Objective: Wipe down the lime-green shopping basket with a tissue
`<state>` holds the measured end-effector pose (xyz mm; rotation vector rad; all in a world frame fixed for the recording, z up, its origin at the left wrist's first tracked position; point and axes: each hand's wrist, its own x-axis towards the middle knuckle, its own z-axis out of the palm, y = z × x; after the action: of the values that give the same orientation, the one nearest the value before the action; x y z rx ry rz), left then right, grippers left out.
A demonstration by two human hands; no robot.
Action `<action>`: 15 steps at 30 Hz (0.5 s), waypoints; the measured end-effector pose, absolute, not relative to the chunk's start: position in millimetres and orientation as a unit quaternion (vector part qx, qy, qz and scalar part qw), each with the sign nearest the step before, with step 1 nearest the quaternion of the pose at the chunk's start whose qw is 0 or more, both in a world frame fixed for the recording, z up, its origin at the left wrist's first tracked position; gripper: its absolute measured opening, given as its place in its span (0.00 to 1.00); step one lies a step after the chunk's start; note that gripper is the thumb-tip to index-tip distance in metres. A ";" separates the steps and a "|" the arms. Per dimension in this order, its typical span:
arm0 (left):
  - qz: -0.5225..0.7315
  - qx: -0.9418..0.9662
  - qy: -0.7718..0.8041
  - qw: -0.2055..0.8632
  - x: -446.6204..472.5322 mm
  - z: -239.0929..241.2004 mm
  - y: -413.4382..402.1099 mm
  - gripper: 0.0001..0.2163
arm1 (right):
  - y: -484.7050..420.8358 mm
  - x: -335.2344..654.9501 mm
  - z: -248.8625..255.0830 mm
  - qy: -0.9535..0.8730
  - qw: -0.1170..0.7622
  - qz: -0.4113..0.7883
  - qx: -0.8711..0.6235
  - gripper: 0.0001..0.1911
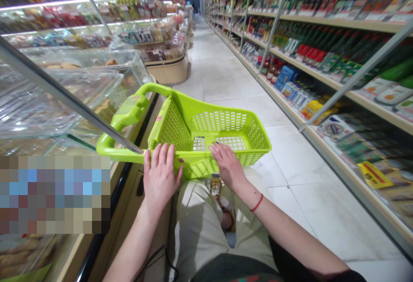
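Note:
A lime-green plastic shopping cart [222, 157] stands sideways in front of my legs, its perforated basket and child-seat-like flap [171, 127] facing up. The basket floor shows through its openings, with nothing lying on it. My left hand [161, 174] grips the near rim by the handle end, fingers over the edge and thumb on the outer side. Farther right, my right hand [229, 165] holds the same rim, its fingertips bent over it. Below the basket, between my knees, a small brown-and-gold jar-like item [216, 186] shows in part.
Tall shelves of bottles [342, 45] and packets line the right side. At left stand glass-covered food bins [64, 97] and racks of bagged goods [74, 15]. A tan display stand [171, 66] juts toward the aisle. Pale floor tiles [213, 58] run ahead. A blurred mosaic covers the lower left.

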<state>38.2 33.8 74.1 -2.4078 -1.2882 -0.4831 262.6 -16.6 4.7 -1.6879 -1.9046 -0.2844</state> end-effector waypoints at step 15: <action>-0.168 -0.855 -0.455 0.185 37.4 74.6 32.9 0.28 | 5.5 203.3 39.8 -0.752 0.281 -0.053 -0.594 0.26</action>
<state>37.4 32.9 74.6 -2.4081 -1.2808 -0.4747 203.3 5.5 39.8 -1.5916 -2.0154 -0.1420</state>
